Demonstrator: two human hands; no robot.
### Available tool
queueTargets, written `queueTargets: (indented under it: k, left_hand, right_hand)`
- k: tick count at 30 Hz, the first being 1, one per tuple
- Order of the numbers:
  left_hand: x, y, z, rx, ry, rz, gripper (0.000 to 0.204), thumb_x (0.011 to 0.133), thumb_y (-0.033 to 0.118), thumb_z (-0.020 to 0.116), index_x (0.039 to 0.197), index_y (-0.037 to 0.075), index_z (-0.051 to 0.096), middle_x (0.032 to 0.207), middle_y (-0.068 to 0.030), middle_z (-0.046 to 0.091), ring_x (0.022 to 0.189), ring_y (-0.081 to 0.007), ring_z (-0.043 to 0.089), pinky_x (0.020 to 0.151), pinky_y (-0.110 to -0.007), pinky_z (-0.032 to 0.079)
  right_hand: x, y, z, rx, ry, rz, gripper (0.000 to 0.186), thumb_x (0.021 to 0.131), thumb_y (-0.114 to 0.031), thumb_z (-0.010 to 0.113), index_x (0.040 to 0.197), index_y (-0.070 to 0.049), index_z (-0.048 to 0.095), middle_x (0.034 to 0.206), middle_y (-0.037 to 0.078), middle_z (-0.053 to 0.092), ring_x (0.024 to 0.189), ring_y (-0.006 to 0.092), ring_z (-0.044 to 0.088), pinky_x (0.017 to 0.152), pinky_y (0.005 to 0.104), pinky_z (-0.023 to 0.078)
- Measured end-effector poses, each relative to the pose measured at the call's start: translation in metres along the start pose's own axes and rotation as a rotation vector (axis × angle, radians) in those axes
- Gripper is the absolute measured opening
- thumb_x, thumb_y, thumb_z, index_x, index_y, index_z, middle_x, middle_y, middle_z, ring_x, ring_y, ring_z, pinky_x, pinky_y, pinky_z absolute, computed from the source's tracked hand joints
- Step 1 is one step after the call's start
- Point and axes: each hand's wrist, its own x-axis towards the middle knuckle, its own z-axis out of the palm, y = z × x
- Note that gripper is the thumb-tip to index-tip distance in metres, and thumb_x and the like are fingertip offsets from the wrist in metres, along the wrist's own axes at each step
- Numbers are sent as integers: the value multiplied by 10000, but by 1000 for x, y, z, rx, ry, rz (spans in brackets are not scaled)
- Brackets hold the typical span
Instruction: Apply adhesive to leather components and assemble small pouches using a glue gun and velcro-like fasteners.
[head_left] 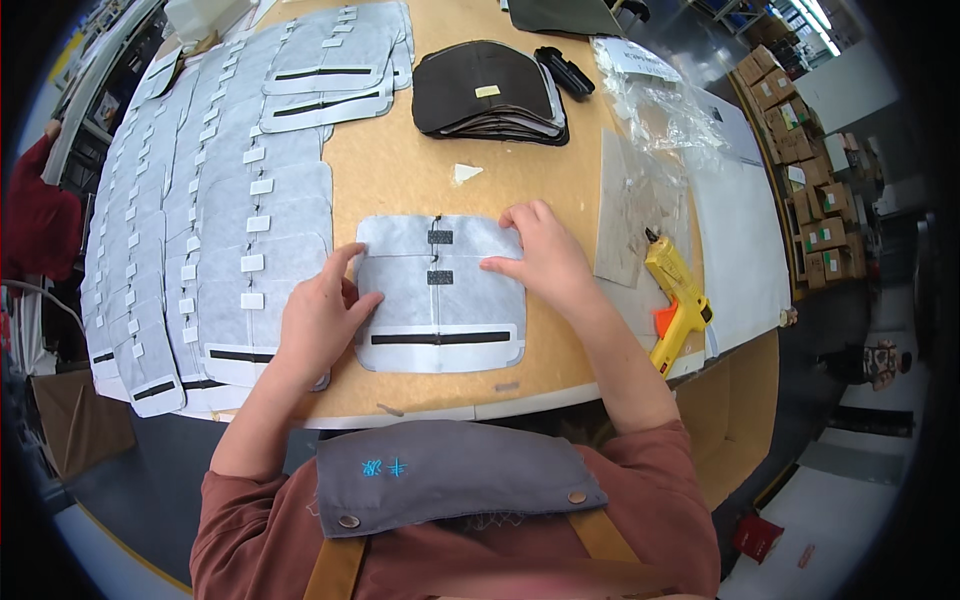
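Note:
A light grey fabric panel (400, 290) with rounded corners lies flat on the table in front of me. Two dark grey patches (440, 278) sit on its middle line, and a white strip with a black slot (440, 338) crosses its lower part. My left hand (325, 305) is open at the panel's left edge, with thumb and forefinger apart along it. At the upper right corner, my right hand (548, 255) rests with thumb and fingers spread, the thumb on the panel. What the curled fingers of my left hand touch underneath is hidden.
Overlapping rows of similar panels (290, 210) cover the table's left side. A stack of dark panels (480, 85) lies at the back beside a black object (565, 72). On the right are a yellow glue gun (680, 290) and clear plastic bags (650, 100). Another person's sleeve (45, 210) shows far left.

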Motion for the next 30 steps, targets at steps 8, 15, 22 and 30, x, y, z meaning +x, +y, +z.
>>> queueTargets:
  k: [8,15,22,30]
  left_hand:
    - [-11,-6,12,-53,147,76,537,832,152,795,1319,100,574,777,-73,633,608,-209,599,599,-319,499]
    - [-4,-15,4,-265,335,26,305,877,86,746,1155,60,623,789,-44,556,642,-154,526,573,-280,430]
    - [1,-24,10,-286,412,191,212,869,14,703,1073,46,655,811,-66,597,655,-151,548,567,-286,430]
    - [-1,-23,6,-295,370,169,105,876,23,694,977,49,684,789,-59,601,627,-159,546,557,-289,428]
  right_hand:
    - [21,-6,-23,65,32,45,558,767,-346,840,1151,-43,570,1195,115,567,1116,310,579,923,412,497]
    - [125,-12,-49,-312,626,-512,559,813,-347,798,1258,-70,603,1318,118,593,1216,302,566,1005,413,454]
    - [153,-1,-50,-531,416,-526,484,826,-393,770,1223,-135,675,1305,42,666,1240,213,594,1051,447,410]
    - [156,-11,-57,-573,317,-501,444,877,-482,687,1177,-157,722,1238,45,704,1182,190,630,1051,465,400]
